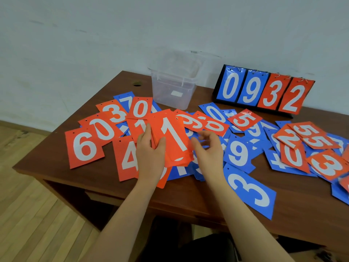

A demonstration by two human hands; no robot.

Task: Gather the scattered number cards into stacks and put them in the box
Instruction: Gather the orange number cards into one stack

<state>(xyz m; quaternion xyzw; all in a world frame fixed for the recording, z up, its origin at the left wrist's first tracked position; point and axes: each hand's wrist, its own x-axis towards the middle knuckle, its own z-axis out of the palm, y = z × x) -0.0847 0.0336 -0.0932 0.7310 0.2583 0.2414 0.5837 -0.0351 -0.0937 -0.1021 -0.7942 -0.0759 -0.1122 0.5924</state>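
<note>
Brown table (188, 197) against a pale wall, mid-gather: left hand (150, 157) grips an orange stack topped by 1 (172, 138) near the front edge, right hand (206, 150) loose and empty beside it, likely next grabbing another loose card; clear box (172, 91) at back edge.

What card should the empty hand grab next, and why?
Probably the red 0 card just beyond the right hand. That hand is empty with loosely curled fingers, while the left hand grips a red stack with a 1 on top. The stack looks all red, so a nearby red card fits it best.
</note>
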